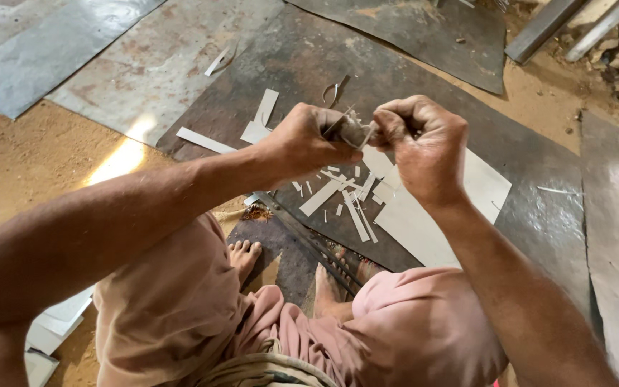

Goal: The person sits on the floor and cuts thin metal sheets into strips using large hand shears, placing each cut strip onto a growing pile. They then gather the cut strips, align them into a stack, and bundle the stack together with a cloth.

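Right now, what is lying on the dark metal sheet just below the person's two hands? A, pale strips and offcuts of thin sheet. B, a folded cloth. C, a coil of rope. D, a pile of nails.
A: below the left hand and right hand, which pinch a small metal piece between them, pale strips and offcuts lie scattered on the dark metal sheet.

Dull rusty metal sheets (424,79), pale matt sheet offcuts (424,215), sandy rough floor (30,158), pink cloth (180,308)
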Available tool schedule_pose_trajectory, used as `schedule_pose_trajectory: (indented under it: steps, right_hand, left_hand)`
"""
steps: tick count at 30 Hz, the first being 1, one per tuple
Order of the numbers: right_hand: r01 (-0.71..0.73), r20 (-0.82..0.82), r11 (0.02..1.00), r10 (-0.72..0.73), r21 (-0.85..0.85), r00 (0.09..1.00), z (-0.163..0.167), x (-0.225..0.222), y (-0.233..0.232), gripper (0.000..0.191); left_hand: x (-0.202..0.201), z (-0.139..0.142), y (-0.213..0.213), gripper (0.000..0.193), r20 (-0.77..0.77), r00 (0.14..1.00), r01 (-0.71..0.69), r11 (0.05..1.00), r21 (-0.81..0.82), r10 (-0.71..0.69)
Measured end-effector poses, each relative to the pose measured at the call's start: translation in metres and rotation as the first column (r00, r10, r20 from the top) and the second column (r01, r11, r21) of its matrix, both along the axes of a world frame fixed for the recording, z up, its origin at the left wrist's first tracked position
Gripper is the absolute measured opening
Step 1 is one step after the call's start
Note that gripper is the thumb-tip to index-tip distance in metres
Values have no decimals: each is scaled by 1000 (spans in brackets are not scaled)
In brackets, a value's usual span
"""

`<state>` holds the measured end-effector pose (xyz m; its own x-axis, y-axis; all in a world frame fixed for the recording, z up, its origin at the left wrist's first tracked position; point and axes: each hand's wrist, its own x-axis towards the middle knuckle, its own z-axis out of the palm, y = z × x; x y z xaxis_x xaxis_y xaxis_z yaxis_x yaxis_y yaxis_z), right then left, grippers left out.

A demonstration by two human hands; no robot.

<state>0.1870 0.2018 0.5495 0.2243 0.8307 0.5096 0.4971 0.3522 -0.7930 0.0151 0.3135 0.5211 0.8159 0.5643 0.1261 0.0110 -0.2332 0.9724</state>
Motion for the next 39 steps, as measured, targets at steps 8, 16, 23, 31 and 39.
schedule_pose_trajectory:
  steps: [8, 16, 23, 31, 39]
  right_hand:
    - [-33, 13, 999, 34, -37, 999, 1, 3, -2, 13]
    - [-56, -232, 985, 18, -161, 973, -2, 5, 0, 13]
    - [-80, -59, 977, 69, -199, 996, -13, 21, 4, 13]
    - [-17, -30, 879, 3, -476, 1000, -89, 97, 64, 10]
    - [232, 550, 878, 41, -418, 834, -258, 168, 116, 15]
  left_hand:
    - [1, -10, 9, 5, 100, 993, 71, 995, -64, -65]
    - [-5, -4, 9, 18, -15, 999, 43, 984, -172, -47]
    - [-12, -19, 22, 27, -208, 978, -27, 987, -157, -7]
    - [-20, -105, 101, 36, -460, 884, -316, 831, -459, 82]
    - [5, -210, 174, 42, -377, 924, -353, 532, -770, 68]
